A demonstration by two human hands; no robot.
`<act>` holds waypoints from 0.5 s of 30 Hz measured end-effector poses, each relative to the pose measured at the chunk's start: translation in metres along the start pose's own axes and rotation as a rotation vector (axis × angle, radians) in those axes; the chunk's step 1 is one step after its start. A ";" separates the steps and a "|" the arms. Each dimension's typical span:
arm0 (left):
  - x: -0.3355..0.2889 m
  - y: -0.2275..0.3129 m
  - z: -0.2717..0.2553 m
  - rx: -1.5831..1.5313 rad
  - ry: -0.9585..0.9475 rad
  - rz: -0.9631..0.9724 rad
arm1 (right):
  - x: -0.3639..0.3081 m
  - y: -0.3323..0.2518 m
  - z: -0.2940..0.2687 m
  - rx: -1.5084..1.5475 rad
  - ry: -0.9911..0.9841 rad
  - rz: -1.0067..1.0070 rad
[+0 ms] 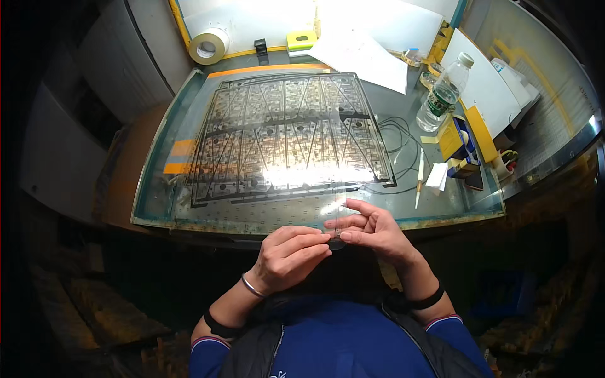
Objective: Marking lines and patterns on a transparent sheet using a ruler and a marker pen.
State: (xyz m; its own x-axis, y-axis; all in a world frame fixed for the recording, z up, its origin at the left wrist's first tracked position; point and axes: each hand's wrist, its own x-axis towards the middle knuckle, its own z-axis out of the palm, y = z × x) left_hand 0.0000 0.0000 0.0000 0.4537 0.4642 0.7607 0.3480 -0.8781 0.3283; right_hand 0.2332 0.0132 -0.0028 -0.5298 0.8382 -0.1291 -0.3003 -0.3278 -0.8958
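At the table's near edge my two hands come together at the near right corner of a clear film sheet [277, 211]. My left hand [290, 255] has its fingers pressed together on the film's edge, its thumb hidden. My right hand [377, 234] pinches the corner from the right, thumb on the near side, with fingertips showing through the clear material. Beyond the hands, a large sheet with a dark circuit-like pattern [277, 130] lies flat on the glass tabletop [435, 208]. The clear film overlaps this patterned sheet, and bright light glares off both.
To the right stand a water bottle [441, 94] and a yellow-and-blue tape dispenser [455, 140], near a thin white pen-like tool [420, 179] and a looped black cable [397, 135]. A tape roll [208, 46], yellow box [302, 41] and white paper [362, 60] lie at the back.
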 end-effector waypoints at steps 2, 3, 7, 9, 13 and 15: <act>0.000 0.000 0.000 -0.004 0.003 -0.001 | -0.001 0.000 0.001 0.007 -0.020 -0.018; 0.000 0.000 0.001 -0.004 0.002 0.000 | -0.001 0.000 0.000 0.008 -0.015 -0.016; 0.000 -0.001 0.003 0.004 -0.005 0.005 | -0.001 0.001 -0.002 0.003 -0.005 -0.018; 0.000 -0.001 0.002 0.005 -0.013 0.009 | -0.001 0.002 -0.003 0.001 -0.011 -0.022; 0.000 -0.001 0.001 -0.002 -0.018 0.012 | 0.000 0.002 -0.003 -0.005 -0.020 -0.022; -0.001 -0.001 0.001 -0.002 -0.015 0.021 | 0.000 0.002 -0.002 -0.002 -0.022 -0.023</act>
State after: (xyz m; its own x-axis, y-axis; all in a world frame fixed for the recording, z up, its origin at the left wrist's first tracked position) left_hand -0.0001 0.0009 -0.0013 0.4730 0.4473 0.7590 0.3367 -0.8879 0.3134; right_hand 0.2343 0.0139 -0.0053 -0.5397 0.8361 -0.0988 -0.3113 -0.3072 -0.8993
